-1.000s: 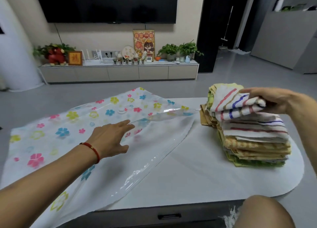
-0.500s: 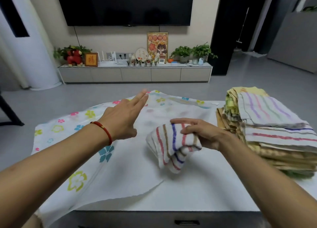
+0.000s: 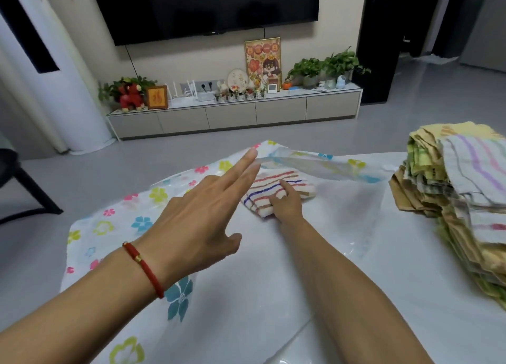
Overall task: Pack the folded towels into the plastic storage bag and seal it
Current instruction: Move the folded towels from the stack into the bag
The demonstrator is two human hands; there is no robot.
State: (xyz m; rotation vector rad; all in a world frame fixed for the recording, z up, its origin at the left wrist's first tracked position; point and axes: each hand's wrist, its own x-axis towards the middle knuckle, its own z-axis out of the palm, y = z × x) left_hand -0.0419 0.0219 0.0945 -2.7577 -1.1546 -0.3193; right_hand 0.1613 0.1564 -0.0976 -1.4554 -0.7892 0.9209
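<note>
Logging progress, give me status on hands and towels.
Left hand open, lifting bag flap. Right hand pushing striped towel inside. Towel stack waiting. Nothing blocking.

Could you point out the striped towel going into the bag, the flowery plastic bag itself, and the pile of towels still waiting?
striped towel [image 3: 276, 189]: head view, on its striped top face.
plastic bag [image 3: 142, 224]: head view, on a blue flower print.
towel pile [image 3: 449, 199]: head view, on its layered side.

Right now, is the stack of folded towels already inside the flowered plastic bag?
No, the stack of folded towels sits on the table beside the flowered plastic bag; only one striped towel lies in it.
</note>
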